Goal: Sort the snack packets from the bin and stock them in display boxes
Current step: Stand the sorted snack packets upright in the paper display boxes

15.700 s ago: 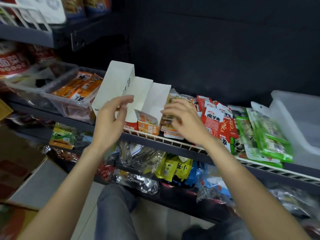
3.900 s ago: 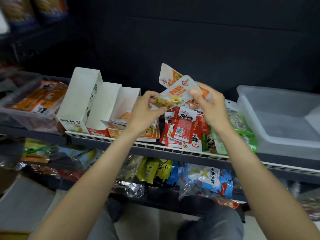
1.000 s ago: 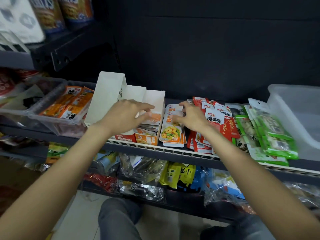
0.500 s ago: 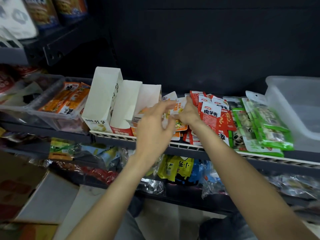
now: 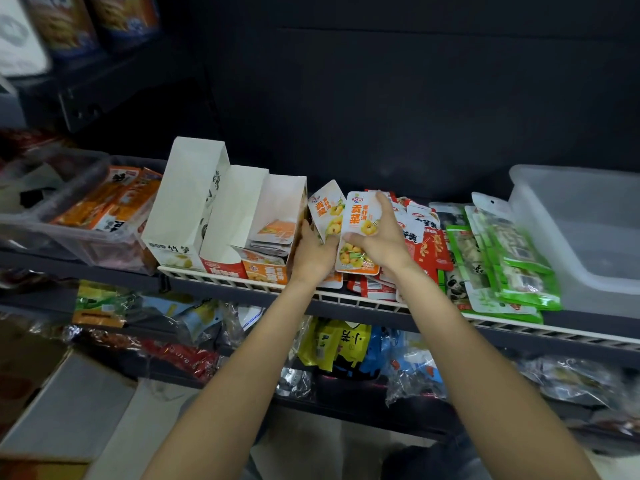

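Head cam looks down at a wire shelf (image 5: 346, 299), both hands meeting over the orange-and-white snack packets (image 5: 358, 233) just right of three white display boxes (image 5: 239, 216). Right hand (image 5: 381, 240) pinches one upright packet, thumb across its front; left hand (image 5: 313, 252) curls around another packet right beside it. Red packets (image 5: 420, 244) and green packets (image 5: 512, 268) lie further right, next to a clear bin (image 5: 581, 237)

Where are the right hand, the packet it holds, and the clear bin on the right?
right hand (image 5: 382, 242), head view, back of the hand.
orange-and-white packet (image 5: 358, 216), head view, printed front, upper half.
clear bin (image 5: 568, 244), head view, bare inner floor.
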